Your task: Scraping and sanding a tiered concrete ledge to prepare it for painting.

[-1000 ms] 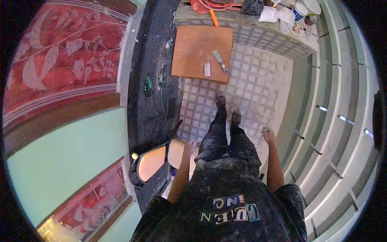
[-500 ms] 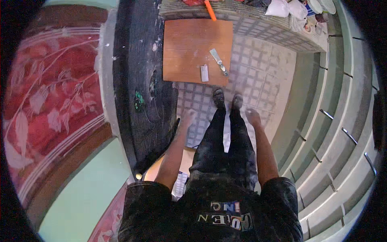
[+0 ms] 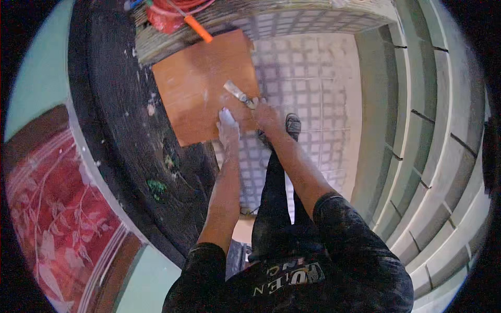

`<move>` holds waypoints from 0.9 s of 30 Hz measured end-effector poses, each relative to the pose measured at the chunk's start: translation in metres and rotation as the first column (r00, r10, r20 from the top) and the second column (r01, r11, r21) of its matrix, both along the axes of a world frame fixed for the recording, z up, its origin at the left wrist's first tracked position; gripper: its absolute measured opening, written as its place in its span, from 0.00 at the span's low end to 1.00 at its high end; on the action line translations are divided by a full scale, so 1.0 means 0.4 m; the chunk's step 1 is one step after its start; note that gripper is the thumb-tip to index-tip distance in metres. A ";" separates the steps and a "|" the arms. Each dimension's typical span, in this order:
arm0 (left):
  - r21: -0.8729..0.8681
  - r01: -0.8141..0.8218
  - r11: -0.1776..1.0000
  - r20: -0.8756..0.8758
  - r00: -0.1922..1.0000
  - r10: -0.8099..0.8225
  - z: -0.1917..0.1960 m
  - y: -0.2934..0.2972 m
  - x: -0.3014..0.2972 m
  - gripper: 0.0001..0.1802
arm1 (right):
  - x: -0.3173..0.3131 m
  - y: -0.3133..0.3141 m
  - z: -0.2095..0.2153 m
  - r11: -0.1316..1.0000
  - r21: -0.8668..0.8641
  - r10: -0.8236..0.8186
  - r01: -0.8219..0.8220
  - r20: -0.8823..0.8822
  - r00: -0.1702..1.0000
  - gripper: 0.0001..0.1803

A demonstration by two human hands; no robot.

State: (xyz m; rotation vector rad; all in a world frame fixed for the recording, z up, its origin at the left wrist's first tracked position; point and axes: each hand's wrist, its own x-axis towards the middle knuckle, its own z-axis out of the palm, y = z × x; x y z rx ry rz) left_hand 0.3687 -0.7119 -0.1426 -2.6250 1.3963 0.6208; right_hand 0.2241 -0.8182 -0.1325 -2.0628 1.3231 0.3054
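A putty knife (image 3: 236, 92) with a flat metal blade lies over the orange-brown square board (image 3: 201, 75), its blade pointing to the far left. My right hand (image 3: 265, 113) has its fingers closed at the knife's handle end, by the board's right edge. My left hand (image 3: 228, 128) is at the board's near edge, closed around a small pale block (image 3: 226, 115). Most of the block is hidden by the fingers, and white dust coats that hand.
An orange-handled tool (image 3: 198, 28) juts over the board's far edge, beside coiled red tubing (image 3: 167, 15) on a ledge. A dark, worn slab (image 3: 130, 104) runs along the left. Grey-green steps or shelves (image 3: 412, 130) curve along the right. My sandalled foot (image 3: 293, 125) stands on the tiled floor (image 3: 313, 88).
Both hands have reached forward from beside my legs to the board. The left has closed on the pale block, the right on the putty knife's handle. The view has turned and shifted.
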 end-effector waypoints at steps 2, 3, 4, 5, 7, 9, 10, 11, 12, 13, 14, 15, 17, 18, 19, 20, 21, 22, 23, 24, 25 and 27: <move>-0.245 0.345 0.906 0.301 0.915 -0.267 -0.029 0.067 0.032 0.43 | 0.030 0.003 -0.010 0.997 -0.062 -0.040 0.049 0.150 0.988 0.27; -0.264 0.363 0.894 0.292 0.913 -0.284 -0.031 0.052 0.010 0.43 | 0.012 -0.002 -0.026 0.994 -0.077 -0.060 0.071 0.136 0.989 0.27; -0.191 0.064 0.979 0.037 0.998 -0.058 -0.031 0.031 -0.033 0.45 | -0.027 -0.006 -0.051 0.998 -0.019 -0.055 0.058 0.120 0.991 0.26; -0.045 -0.208 0.977 -0.177 0.964 0.197 -0.028 0.008 -0.052 0.47 | -0.049 -0.026 -0.057 0.998 0.030 -0.051 0.048 0.123 0.991 0.25; -0.085 -0.148 0.985 -0.209 0.970 0.127 -0.025 -0.001 -0.032 0.47 | -0.058 -0.064 -0.057 0.994 0.104 0.027 -0.034 0.077 0.997 0.25; -0.106 -0.095 0.990 -0.236 0.970 0.068 -0.015 0.016 -0.025 0.48 | -0.072 -0.081 -0.039 0.973 0.199 0.114 -0.119 0.039 0.993 0.26; -0.213 -0.070 0.975 -0.263 0.965 0.012 -0.006 0.028 -0.047 0.45 | -0.105 -0.080 -0.024 0.961 0.257 0.088 -0.102 0.065 0.994 0.27; -0.313 -0.051 0.948 -0.280 0.959 -0.041 0.003 0.051 -0.058 0.42 | -0.130 -0.068 -0.009 0.944 0.318 0.063 -0.091 0.098 0.993 0.28; -0.328 -0.029 0.944 -0.263 0.963 -0.062 0.009 0.069 -0.041 0.42 | -0.138 -0.064 0.012 0.950 0.302 0.047 -0.079 0.114 0.992 0.28; -0.422 -0.055 0.905 -0.247 0.967 -0.056 0.019 0.066 0.006 0.44 | -0.131 -0.077 0.043 0.935 0.355 -0.044 -0.019 0.169 0.985 0.29; -0.494 -0.095 0.864 -0.264 0.963 -0.045 0.019 0.069 0.017 0.47 | -0.156 -0.067 0.043 0.904 0.426 -0.134 0.040 0.192 0.972 0.30; -0.398 -0.165 0.902 -0.350 0.937 0.017 0.029 0.018 -0.104 0.48 | -0.292 -0.062 0.004 0.934 0.353 -0.097 0.052 0.111 0.989 0.31; -0.197 -0.129 0.972 -0.276 0.958 0.071 0.075 0.057 -0.146 0.46 | -0.389 -0.016 0.038 0.936 0.351 -0.064 0.027 0.094 0.994 0.34; -0.105 -0.075 0.992 -0.125 0.990 0.061 0.106 0.143 -0.065 0.43 | -0.364 0.005 0.121 0.917 0.397 -0.048 -0.023 0.169 0.984 0.35; -0.084 -0.126 0.989 -0.216 0.971 0.105 0.096 -0.007 -0.246 0.38 | -0.623 -0.010 -0.003 0.854 0.446 -0.290 0.268 -0.020 0.957 0.33; 0.011 -0.258 0.966 -0.142 0.956 0.257 0.111 0.013 -0.224 0.33 | -0.678 0.009 0.030 0.924 0.356 -0.208 0.138 0.169 0.963 0.32; 0.009 -0.296 0.955 -0.067 0.953 0.296 0.146 0.090 -0.161 0.33 | -0.625 0.008 0.118 0.870 0.457 -0.171 0.184 -0.070 0.983 0.30; 0.033 -0.216 0.976 -0.246 0.945 0.217 0.167 -0.005 -0.310 0.31 | -0.863 0.058 0.067 0.835 0.333 -0.418 0.439 -0.136 0.898 0.26; 0.073 -0.206 0.976 -0.280 0.935 0.218 0.221 0.008 -0.300 0.30 | -0.888 0.064 0.109 0.831 0.314 -0.452 0.460 -0.102 0.886 0.25; 0.111 -0.196 0.974 -0.316 0.923 0.221 0.274 0.023 -0.292 0.28 | -0.930 0.071 0.155 0.775 0.419 -0.410 0.473 -0.236 0.881 0.27; 0.164 -0.128 0.978 -0.398 0.899 0.184 0.327 -0.003 -0.348 0.26 | -1.032 0.096 0.194 0.718 0.434 -0.451 0.544 -0.305 0.839 0.25; 0.140 -0.003 0.990 -0.524 0.848 0.076 0.446 -0.071 -0.449 0.25 | -1.273 0.206 0.182 0.660 0.331 -0.559 0.674 -0.383 0.736 0.20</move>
